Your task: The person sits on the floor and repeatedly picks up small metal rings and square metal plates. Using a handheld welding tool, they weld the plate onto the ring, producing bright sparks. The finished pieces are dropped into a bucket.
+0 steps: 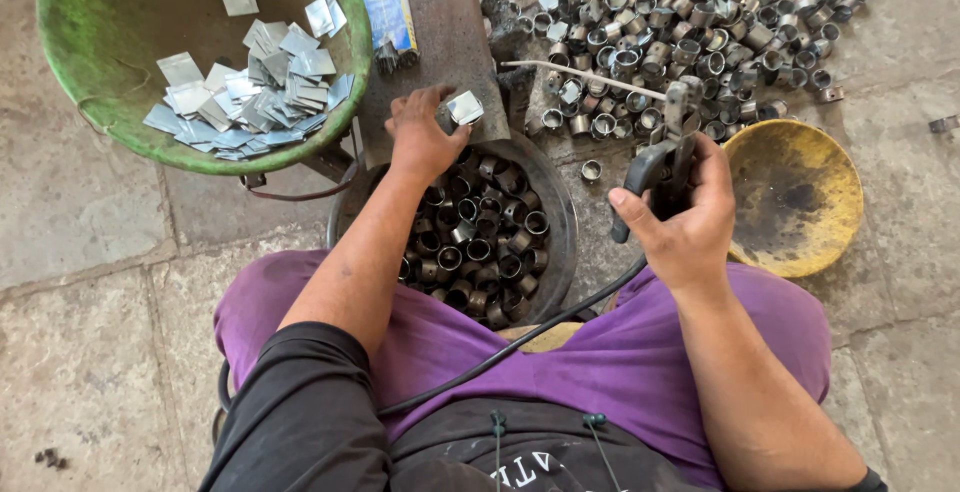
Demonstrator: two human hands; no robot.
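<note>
Head view: left hand [422, 138] pinches metal square [465, 108]; right hand [683, 214] clamps tool [668, 157].

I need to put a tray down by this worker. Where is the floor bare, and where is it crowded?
Bare: the stone floor left of the purple-clad knee, below the green basin, and the strip at far right past the yellow bowl. Crowded: the ring pile at top right, the ring-filled pan between the knees, and the block under the left hand.
</note>
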